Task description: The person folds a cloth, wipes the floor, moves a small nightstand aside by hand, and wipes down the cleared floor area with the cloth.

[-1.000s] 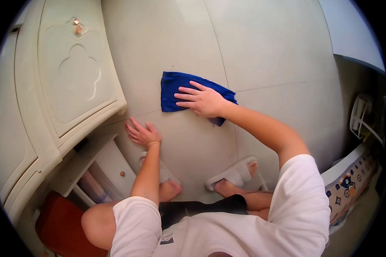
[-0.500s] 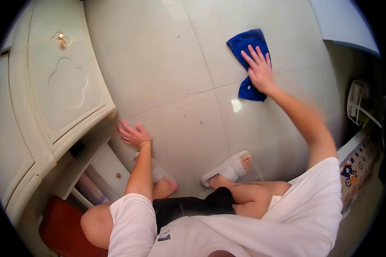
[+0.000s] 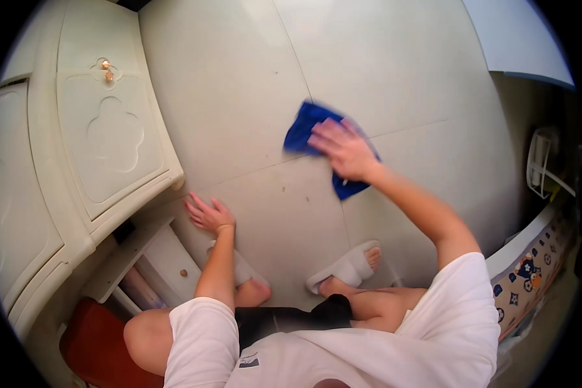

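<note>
A crumpled blue cloth (image 3: 300, 130) lies on the pale tiled floor (image 3: 239, 97), a little right of the middle of the head view. My right hand (image 3: 348, 152) rests on top of it, palm down with fingers stretched out and slightly smeared by motion; part of the cloth is hidden beneath. Farther left, my left hand (image 3: 211, 216) has its fingers spread at the floor, close to the lower corner of the cream cabinet (image 3: 116, 136). Nothing is in that hand.
Below the cabinet, a white drawer unit (image 3: 174, 262) stands beside a reddish-brown seat (image 3: 100, 343). My feet wear light slippers (image 3: 343, 266). Small dark specks dot the tiles. On the right are a white panel (image 3: 517, 39), a white wire rack (image 3: 538, 161) and a patterned box (image 3: 530, 278).
My right hand and the blue cloth have moved left and toward me across the floor. My left hand stays near the cabinet corner. The whole view has shifted slightly.
</note>
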### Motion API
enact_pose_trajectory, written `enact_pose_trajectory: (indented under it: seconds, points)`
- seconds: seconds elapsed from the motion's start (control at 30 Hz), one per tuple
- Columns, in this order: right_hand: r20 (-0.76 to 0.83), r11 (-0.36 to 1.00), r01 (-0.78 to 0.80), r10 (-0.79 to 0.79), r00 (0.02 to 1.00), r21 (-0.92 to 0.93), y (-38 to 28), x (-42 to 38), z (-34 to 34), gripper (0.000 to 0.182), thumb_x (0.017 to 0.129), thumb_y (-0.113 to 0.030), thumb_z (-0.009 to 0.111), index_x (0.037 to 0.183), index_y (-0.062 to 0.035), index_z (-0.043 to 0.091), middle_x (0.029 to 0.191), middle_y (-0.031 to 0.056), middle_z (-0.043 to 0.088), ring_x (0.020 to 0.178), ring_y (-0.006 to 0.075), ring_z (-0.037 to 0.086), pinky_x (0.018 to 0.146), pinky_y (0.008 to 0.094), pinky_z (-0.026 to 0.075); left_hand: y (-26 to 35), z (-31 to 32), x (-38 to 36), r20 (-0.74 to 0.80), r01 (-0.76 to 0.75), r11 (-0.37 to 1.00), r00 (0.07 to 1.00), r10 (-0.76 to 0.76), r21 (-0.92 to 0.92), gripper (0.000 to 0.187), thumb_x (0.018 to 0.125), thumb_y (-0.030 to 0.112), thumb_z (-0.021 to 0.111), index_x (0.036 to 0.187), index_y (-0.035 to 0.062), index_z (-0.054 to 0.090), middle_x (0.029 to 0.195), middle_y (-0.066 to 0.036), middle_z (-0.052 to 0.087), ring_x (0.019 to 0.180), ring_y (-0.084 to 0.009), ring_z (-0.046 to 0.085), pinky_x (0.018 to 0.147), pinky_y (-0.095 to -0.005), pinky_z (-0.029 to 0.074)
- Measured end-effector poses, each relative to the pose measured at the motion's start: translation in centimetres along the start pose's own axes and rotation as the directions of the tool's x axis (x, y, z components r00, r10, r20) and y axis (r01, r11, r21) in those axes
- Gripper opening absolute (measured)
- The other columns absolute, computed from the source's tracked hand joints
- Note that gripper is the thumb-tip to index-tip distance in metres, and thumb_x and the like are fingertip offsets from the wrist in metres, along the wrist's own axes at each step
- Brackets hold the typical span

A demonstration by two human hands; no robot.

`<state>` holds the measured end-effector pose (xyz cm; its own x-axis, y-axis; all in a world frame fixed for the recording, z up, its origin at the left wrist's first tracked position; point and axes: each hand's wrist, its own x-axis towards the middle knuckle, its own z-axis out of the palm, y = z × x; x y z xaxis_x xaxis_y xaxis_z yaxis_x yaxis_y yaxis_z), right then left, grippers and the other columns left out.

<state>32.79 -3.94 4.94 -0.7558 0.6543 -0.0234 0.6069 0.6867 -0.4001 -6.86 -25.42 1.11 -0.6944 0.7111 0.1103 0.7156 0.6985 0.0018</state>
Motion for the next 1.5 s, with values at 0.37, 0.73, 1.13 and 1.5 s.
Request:
enact_pose_trajectory:
  seconds: [0.37, 0.73, 1.13, 1.5]
  points:
    - [-0.43, 0.764, -0.619, 0.504, 0.749, -0.182, 14.8, 14.2, -2.1, 0.065, 0.102, -0.036, 0.047, 0.167, -0.0349, 0.038, 0.177, -0.0005, 0.031, 0.163, 0.0299, 0.027, 0.13, 0.0626, 0.014, 0.1, -0.5, 0.0, 0.076, 0.047, 0.999, 0.996, -0.047, 0.0, 0.083, 0.094, 0.033, 0.063, 0.168, 0.0144, 0.032, 0.173, -0.022, 0.026, 0.16, -0.0392, 0.025, 0.128, -0.0602, 0.019]
    - [0.094, 0.901, 0.431, -0.433, 0.896, 0.048, -5.1, 14.4, 2.6, 0.058, 0.1, -0.032, 0.055, 0.158, -0.0315, 0.053, 0.172, -0.0016, 0.04, 0.162, 0.0234, 0.029, 0.133, 0.0548, 0.016, 0.3, -0.6, 0.0, 0.06, 0.032, 0.999, 0.998, -0.029, -0.04, 0.085, 0.092, 0.033, 0.064, 0.168, 0.0143, 0.032, 0.173, -0.023, 0.027, 0.16, -0.0399, 0.024, 0.128, -0.0604, 0.017]
    - [-0.288, 0.936, -0.274, 0.206, 0.935, -0.22, 14.2, 13.6, -3.8, 0.06, 0.104, -0.025, 0.051, 0.163, -0.0376, 0.044, 0.173, -0.0041, 0.038, 0.16, 0.0256, 0.034, 0.13, 0.0567, 0.023, 0.1, -0.2, -0.1, 0.052, 0.035, 0.999, 0.998, -0.034, -0.017, 0.085, 0.092, 0.034, 0.066, 0.168, 0.0147, 0.034, 0.171, -0.021, 0.03, 0.158, -0.039, 0.029, 0.127, -0.0594, 0.02]
    - [-0.268, 0.91, -0.382, 0.332, 0.904, -0.16, 12.3, 0.9, -4.1, 0.062, 0.1, -0.024, 0.057, 0.161, -0.032, 0.049, 0.173, 0.0008, 0.039, 0.16, 0.0303, 0.032, 0.129, 0.0603, 0.02, -0.9, 1.0, -0.4, -0.01, -0.018, 1.0, 1.0, 0.018, -0.021, 0.081, 0.094, 0.035, 0.064, 0.167, 0.016, 0.035, 0.17, -0.019, 0.033, 0.157, -0.0386, 0.032, 0.127, -0.0585, 0.023]
